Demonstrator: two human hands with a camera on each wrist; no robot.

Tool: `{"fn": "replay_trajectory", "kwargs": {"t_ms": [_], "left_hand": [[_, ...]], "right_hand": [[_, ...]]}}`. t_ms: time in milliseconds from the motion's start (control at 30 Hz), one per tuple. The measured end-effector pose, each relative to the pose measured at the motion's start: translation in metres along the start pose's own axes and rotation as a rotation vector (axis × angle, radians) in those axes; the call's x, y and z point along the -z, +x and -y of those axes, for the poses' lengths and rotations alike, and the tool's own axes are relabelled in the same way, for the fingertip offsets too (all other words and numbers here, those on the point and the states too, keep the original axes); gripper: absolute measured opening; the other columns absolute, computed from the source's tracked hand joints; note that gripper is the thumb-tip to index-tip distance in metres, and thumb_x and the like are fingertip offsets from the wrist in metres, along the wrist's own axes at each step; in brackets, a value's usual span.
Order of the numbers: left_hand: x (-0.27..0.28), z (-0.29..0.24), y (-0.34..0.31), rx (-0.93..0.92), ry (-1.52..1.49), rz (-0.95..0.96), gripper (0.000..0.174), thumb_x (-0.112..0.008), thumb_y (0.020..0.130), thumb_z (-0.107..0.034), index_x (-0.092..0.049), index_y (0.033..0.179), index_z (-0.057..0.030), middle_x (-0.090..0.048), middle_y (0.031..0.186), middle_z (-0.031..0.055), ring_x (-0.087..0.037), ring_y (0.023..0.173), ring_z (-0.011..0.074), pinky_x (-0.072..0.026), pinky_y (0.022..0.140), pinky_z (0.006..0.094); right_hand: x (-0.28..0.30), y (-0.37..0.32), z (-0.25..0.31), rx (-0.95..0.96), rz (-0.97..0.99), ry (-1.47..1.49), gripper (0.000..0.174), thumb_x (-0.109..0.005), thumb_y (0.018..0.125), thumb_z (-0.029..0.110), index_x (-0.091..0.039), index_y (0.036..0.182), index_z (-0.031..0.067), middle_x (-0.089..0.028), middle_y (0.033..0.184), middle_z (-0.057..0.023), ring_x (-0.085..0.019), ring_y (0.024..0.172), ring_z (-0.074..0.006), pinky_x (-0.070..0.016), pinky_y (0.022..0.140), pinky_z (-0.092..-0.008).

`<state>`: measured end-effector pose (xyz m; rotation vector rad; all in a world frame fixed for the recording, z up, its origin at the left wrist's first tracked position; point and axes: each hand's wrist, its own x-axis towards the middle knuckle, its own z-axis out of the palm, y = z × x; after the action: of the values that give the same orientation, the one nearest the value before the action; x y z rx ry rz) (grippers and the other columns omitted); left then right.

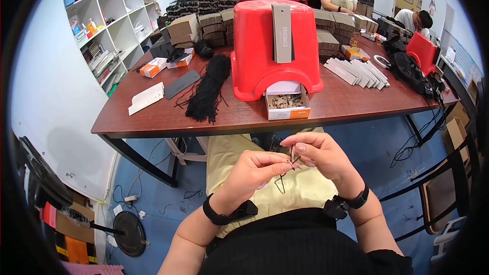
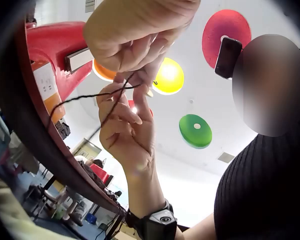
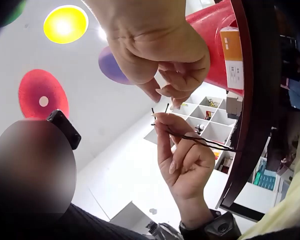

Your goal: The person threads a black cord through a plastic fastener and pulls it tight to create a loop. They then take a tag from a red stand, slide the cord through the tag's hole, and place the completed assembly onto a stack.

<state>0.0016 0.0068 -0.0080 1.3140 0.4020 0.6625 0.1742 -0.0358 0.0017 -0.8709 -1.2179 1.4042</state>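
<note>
Left fingers (image 1: 276,169) pinching thin black cord (image 2: 85,96), right fingers (image 1: 308,149) near its ends, their grip unclear

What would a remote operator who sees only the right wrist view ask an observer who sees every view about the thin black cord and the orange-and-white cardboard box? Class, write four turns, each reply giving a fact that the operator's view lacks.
Operator: I lose the thin black cord near the dark table edge. How does it hang?
Observer: The head view shows it in a narrow loop below the left hand, over pale yellow cloth.
Operator: I see only the outside of the orange-and-white cardboard box. What does it hold?
Observer: Small dark pieces, visible from the head; I cannot tell exactly what they are.
</note>
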Motion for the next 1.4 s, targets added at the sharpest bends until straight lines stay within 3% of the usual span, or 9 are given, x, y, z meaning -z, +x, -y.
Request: {"fn": "replay_trajectory", "kwargs": {"t_ms": [633,967,1033,1100,1167,1233,1300,1367,1400], "left_hand": [[0.004,-0.001,0.000,0.018,-0.154,0.006,0.016,-0.051,0.080,-0.009,-0.058,0.088,0.0031,-0.060,0.082,0.0098,-0.044,0.047,0.0037,-0.0351,0.042,0.0153],[-0.001,0.006,0.006,-0.032,-0.122,-0.093,0.022,-0.052,0.080,-0.011,-0.052,0.097,0.0029,-0.056,0.067,0.0037,-0.051,0.052,0.0065,-0.0418,0.048,0.0184],[-0.006,0.008,0.004,-0.094,0.144,-0.141,0.023,-0.050,0.081,-0.010,-0.050,0.100,0.0024,-0.054,0.065,0.0017,-0.051,0.052,0.0059,-0.0417,0.047,0.0186],[-0.007,0.008,0.003,-0.124,0.316,-0.098,0.026,-0.050,0.079,-0.008,-0.048,0.103,0.0004,-0.054,0.060,0.0055,-0.052,0.048,0.0108,-0.0415,0.045,0.0225],[-0.008,0.007,0.001,-0.434,0.976,-0.277,0.030,-0.052,0.074,-0.008,-0.048,0.103,-0.0017,-0.051,0.054,0.0094,-0.052,0.047,0.0182,-0.0406,0.045,0.0280],[-0.008,0.002,0.001,-0.480,1.084,-0.361,0.032,-0.054,0.070,-0.008,-0.048,0.101,-0.0017,-0.048,0.051,0.0113,-0.052,0.048,0.0238,-0.0396,0.045,0.0324],[-0.005,-0.010,-0.001,-0.360,0.987,-0.326,0.030,-0.054,0.070,-0.008,-0.048,0.099,-0.0019,-0.046,0.050,0.0100,-0.049,0.044,0.0217,-0.0374,0.043,0.0304],[0.004,-0.018,0.003,-0.290,0.861,-0.232,0.026,-0.055,0.072,-0.008,-0.049,0.097,-0.0012,-0.045,0.047,0.0035,-0.042,0.038,0.0120,-0.0314,0.039,0.0239],[0.007,-0.022,0.004,-0.079,0.554,-0.082,0.024,-0.054,0.073,-0.008,-0.050,0.096,-0.0007,-0.044,0.048,-0.0010,-0.037,0.039,0.0065,-0.0276,0.039,0.0207]], "right_hand": [[-0.005,-0.004,-0.001,0.108,-0.089,-0.058,0.014,-0.055,0.077,0.010,-0.061,0.086,0.0011,-0.052,0.071,-0.0005,-0.038,0.052,-0.0025,-0.0267,0.045,-0.0158],[-0.004,-0.003,-0.009,0.124,-0.112,0.213,0.011,-0.048,0.082,0.010,-0.052,0.083,0.0002,-0.058,0.072,-0.0072,-0.038,0.039,-0.0021,-0.0273,0.035,-0.0146],[-0.007,-0.003,-0.012,0.177,-0.134,0.276,0.011,-0.046,0.083,0.011,-0.051,0.083,0.0002,-0.060,0.077,-0.0096,-0.036,0.037,-0.0020,-0.0268,0.033,-0.0145],[-0.015,-0.001,-0.014,0.322,-0.301,0.045,0.010,-0.045,0.083,0.010,-0.050,0.082,0.0018,-0.060,0.083,-0.0130,-0.036,0.036,-0.0014,-0.0273,0.033,-0.0137],[-0.018,0.002,-0.019,0.431,-0.361,-0.155,0.008,-0.045,0.083,0.008,-0.050,0.080,0.0021,-0.061,0.080,-0.0126,-0.044,0.040,-0.0038,-0.0345,0.036,-0.0154],[-0.012,0.008,-0.030,0.756,-0.392,-0.915,0.005,-0.047,0.081,0.006,-0.050,0.080,0.0017,-0.061,0.078,-0.0118,-0.051,0.048,-0.0059,-0.0403,0.042,-0.0178],[-0.012,0.004,-0.029,0.671,-0.364,-0.894,0.005,-0.049,0.080,0.006,-0.049,0.080,0.0007,-0.061,0.072,-0.0084,-0.055,0.055,-0.0083,-0.0439,0.047,-0.0208],[-0.016,-0.002,-0.018,0.371,-0.184,-0.393,0.008,-0.049,0.081,0.008,-0.050,0.081,0.0000,-0.058,0.063,-0.0053,-0.055,0.053,-0.0079,-0.0405,0.041,-0.0185],[-0.017,-0.005,-0.010,0.231,-0.171,-0.286,0.011,-0.049,0.081,0.010,-0.050,0.082,-0.0006,-0.054,0.059,-0.0041,-0.055,0.050,-0.0079,-0.0350,0.035,-0.0164]]}}
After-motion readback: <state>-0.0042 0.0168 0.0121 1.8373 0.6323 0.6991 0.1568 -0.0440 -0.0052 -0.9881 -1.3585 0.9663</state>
